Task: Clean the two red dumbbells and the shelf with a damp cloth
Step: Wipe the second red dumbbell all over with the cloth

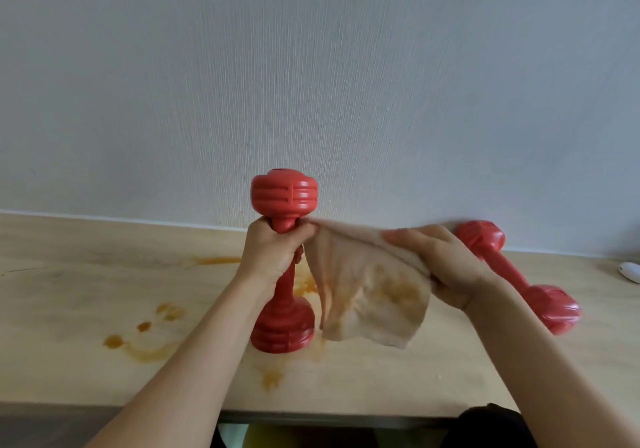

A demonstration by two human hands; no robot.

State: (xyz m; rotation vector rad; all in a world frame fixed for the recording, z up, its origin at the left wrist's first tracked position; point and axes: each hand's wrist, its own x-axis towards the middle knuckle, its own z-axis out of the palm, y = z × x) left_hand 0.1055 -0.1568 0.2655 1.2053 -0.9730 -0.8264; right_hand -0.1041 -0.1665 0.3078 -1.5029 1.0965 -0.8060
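Observation:
One red dumbbell (283,326) stands upright on the light wooden shelf (69,292). My left hand (272,252) grips its handle just under the top head. A beige cloth (367,292) with brown stains stretches from that handle to my right hand (440,264), which grips the cloth's right edge and holds it up off the shelf. The second red dumbbell (540,292) lies on its side at the right, partly hidden behind my right hand and wrist.
Orange-brown spill stains (145,340) spread over the shelf left of and around the upright dumbbell. A pale wall (311,84) rises right behind the shelf. A small white object (629,271) sits at the far right edge. The shelf's front edge (311,413) runs along the bottom.

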